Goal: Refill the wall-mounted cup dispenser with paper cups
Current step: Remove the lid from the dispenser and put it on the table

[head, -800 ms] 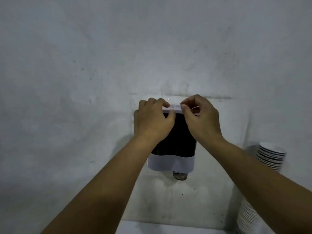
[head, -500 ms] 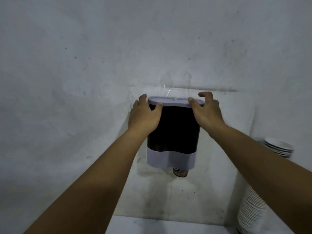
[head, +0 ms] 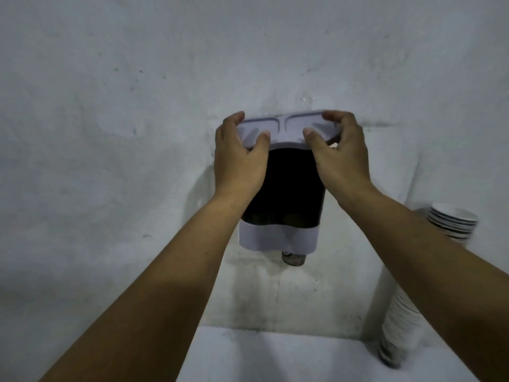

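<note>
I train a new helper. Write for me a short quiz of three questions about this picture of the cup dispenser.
1. True or false: both hands hold the lid of the dispenser.
2. Where is the stack of paper cups? A) left of the dispenser B) right of it C) on top of it
3. Fill in: below the dispenser's white base, one ___ sticks out.

Key: 1 true: left hand and right hand each have a grip on it. 2 B. 3 cup.
</note>
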